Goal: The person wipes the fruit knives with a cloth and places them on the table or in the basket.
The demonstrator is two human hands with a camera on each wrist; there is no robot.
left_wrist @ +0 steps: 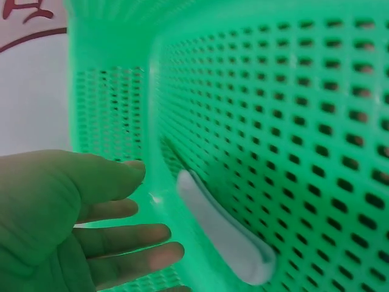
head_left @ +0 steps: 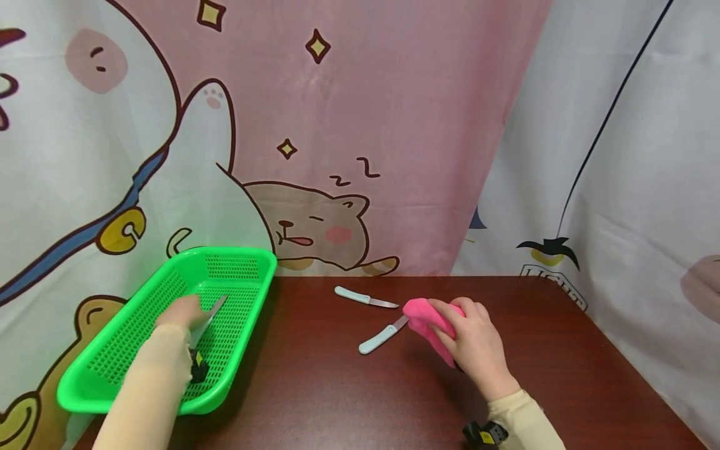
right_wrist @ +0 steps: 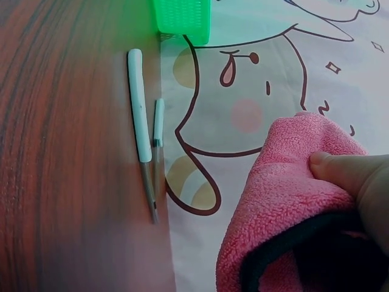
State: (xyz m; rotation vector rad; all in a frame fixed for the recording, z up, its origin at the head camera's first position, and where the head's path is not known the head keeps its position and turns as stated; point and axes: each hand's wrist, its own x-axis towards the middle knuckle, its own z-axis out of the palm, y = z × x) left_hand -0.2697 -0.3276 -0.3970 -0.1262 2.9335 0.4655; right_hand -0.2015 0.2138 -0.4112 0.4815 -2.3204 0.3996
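Inside the green plastic basket (head_left: 255, 325), my left hand (head_left: 182, 311) has its fingers extended beside a knife with a pale handle (left_wrist: 222, 228). The knife lies on the basket floor, its blade toward the far end. In the left wrist view, a gap shows between my left hand (left_wrist: 67, 213) and the handle. My right hand (head_left: 478, 344) grips a fuzzy pink cloth (right_wrist: 292, 176) with a dark edge, thumb pressed on top, above the table. Two more pale-handled knives lie left of the cloth: one farther back (head_left: 353, 295), one nearer (head_left: 378, 339) with its blade tip by the cloth.
The dark brown wooden table (head_left: 315, 387) carries the basket on its left side. A printed curtain (head_left: 416, 156) with cartoon animals hangs right behind the table edge. A black camera strap unit (head_left: 485, 432) sits on my right wrist.
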